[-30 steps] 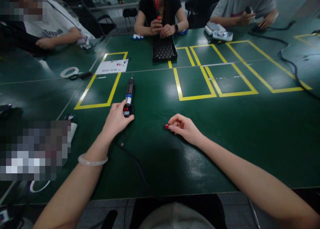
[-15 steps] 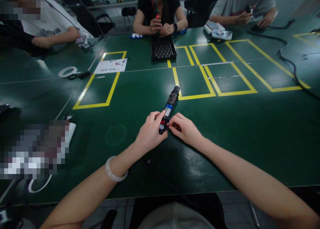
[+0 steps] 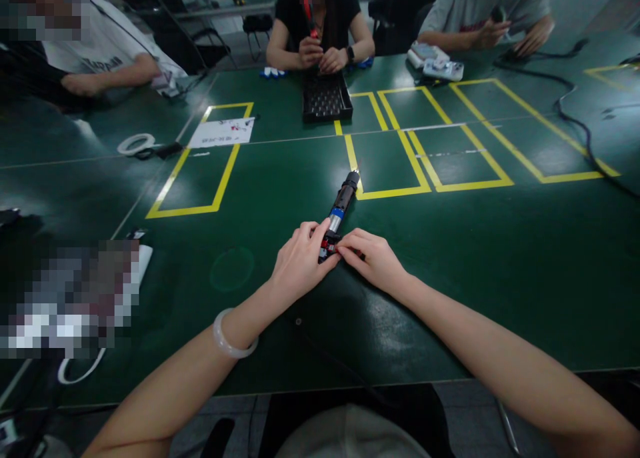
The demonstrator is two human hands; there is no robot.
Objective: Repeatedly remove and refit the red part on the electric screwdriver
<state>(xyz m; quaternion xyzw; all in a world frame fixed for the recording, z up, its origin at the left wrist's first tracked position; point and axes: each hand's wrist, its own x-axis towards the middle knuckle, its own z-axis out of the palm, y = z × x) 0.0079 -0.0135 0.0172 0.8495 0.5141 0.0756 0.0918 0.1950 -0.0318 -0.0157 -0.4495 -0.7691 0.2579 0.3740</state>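
Note:
A black electric screwdriver (image 3: 341, 206) with a blue and silver band lies on the green table (image 3: 500, 258), its tip pointing away toward a yellow tape line. My left hand (image 3: 300, 265) is wrapped round its near end, where red parts show. My right hand (image 3: 373, 258) pinches a small red piece (image 3: 337, 249) against that same end. The two hands touch at the tool. A pale bangle (image 3: 233, 338) sits on my left wrist. The tool's cable (image 3: 320, 348) runs back toward me under my arms.
Yellow tape rectangles (image 3: 200, 171) mark the table. A black tray (image 3: 326, 99), a paper sheet (image 3: 223, 133) and a white tape roll (image 3: 136, 143) lie farther off. Three other people sit at the far side; cables (image 3: 575, 121) trail at the right.
My left hand carried the screwdriver from the left over to my right hand. Both hands have now closed in on its near end, with the red piece pressed against it.

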